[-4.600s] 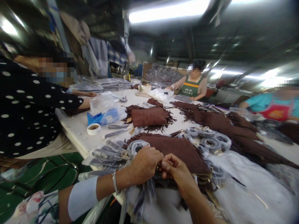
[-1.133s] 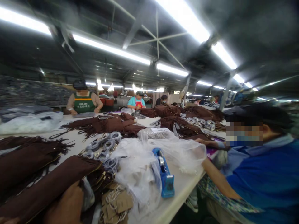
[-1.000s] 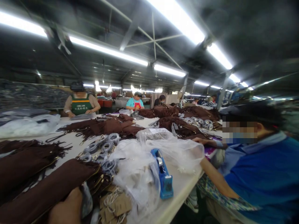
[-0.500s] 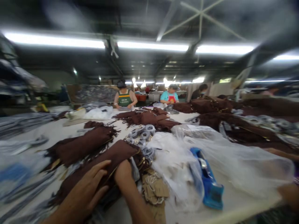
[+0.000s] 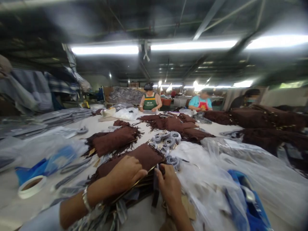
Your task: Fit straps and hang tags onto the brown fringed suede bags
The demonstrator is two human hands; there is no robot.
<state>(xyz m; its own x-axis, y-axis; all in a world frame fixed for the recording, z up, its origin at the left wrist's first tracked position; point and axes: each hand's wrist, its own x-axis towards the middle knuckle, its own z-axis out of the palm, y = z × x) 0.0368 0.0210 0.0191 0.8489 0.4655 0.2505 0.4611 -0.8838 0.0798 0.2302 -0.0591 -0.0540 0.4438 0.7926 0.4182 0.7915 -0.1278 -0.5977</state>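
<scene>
A brown fringed bag [image 5: 141,154] with a gold zip along its edge lies on top of a stack of similar pieces in front of me. My left hand [image 5: 128,171] rests on it, fingers curled and thumb along the zipped edge. At the bag's near right corner, my right hand [image 5: 169,183] is closed, thumb against fingers; what they pinch is hidden. A dark strip in clear plastic [image 5: 156,192] hangs beside that thumb. Coiled grey straps [image 5: 168,141] lie just beyond the right hand. Brown card tags [image 5: 189,207] are partly hidden behind the right wrist.
More brown fringed bags [image 5: 115,139] lie to the left and ahead. Clear plastic bags [image 5: 197,170] and a blue tape dispenser [image 5: 251,200] are on the right. A white tape roll [image 5: 32,186] sits at left. Co-workers [image 5: 150,101] stand across the table.
The view has turned left, so the table's contents shift right. My left hand has gone from lying spread on the bag to curling at its zipped edge. My right hand has come out from beside the bag.
</scene>
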